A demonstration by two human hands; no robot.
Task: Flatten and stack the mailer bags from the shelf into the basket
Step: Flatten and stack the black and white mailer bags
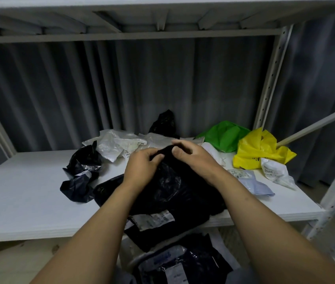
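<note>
Mailer bags lie partly sorted, and the job looks to us somewhere in the middle. In the head view, the one in hand is a large black mailer bag (pixel 168 187). It lies on the white shelf (pixel 29 193) with its near end, the one with a label, hanging over the front edge. Our left hand (pixel 142 169) has its fingers curled onto the bag's far edge, and our right hand (pixel 193 158) pinches the same edge between thumb and fingers. So both hands are grasping it and neither is free. The film is wrinkled but mostly spread out, and we judge the flattening step to be under way rather than finished.

Below our wrists, a few dark, flat bags (pixel 183 263) sit stacked in what we take to be the basket (pixel 136 258) (only a pale strip of rim shows). That much seems done.

What is left:
- To the left of the left hand, crumpled black bags (pixel 82 173).
- Beyond the fingertips, whitish mailers (pixel 113 145) and another black bag (pixel 163 123).
- To the right of the right hand, a green bag (pixel 224 136), a yellow bag (pixel 258 150), a pale blue mailer (pixel 254 184) and a white printed mailer (pixel 277 173).

None of these looks flat, so most of the pile remains.
</note>
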